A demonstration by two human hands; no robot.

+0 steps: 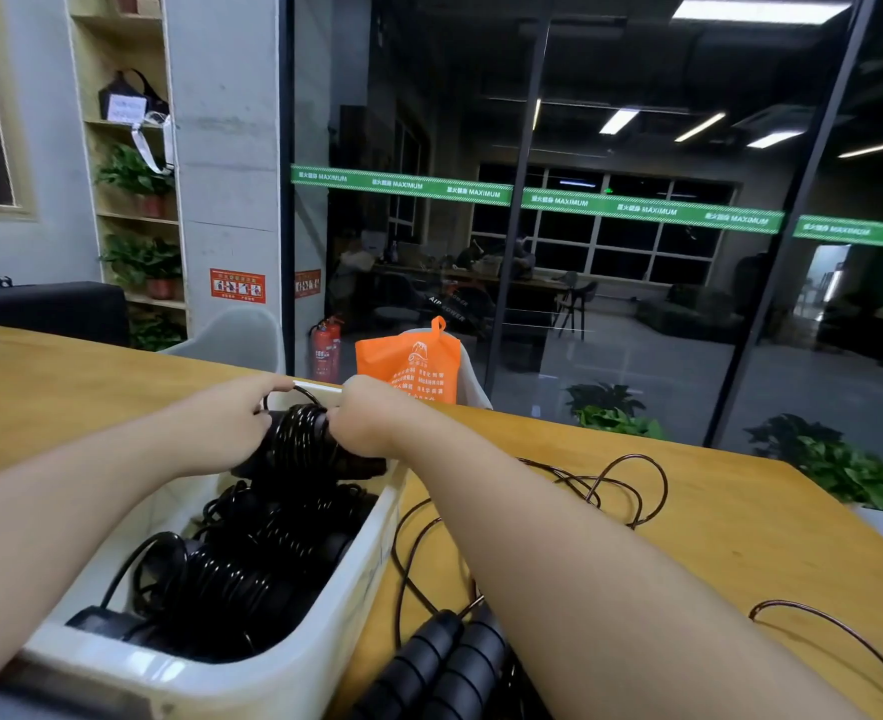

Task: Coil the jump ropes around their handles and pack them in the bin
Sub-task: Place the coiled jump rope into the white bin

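Jump rope bundle [302, 433], coiled black around its handles, sits in both my grips over the far end of the white bin [294, 662]: left hand [221, 423] and right hand [361, 423] clamped on its ends.

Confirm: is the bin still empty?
No, the bin already holds several coiled ropes, and both hands hold another coiled rope over it.

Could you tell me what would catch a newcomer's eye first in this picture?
Both hands, left hand and right hand, grip a coiled black jump rope over the far end of the white bin, which holds more coiled ropes. Behind it stands a bright orange bag.
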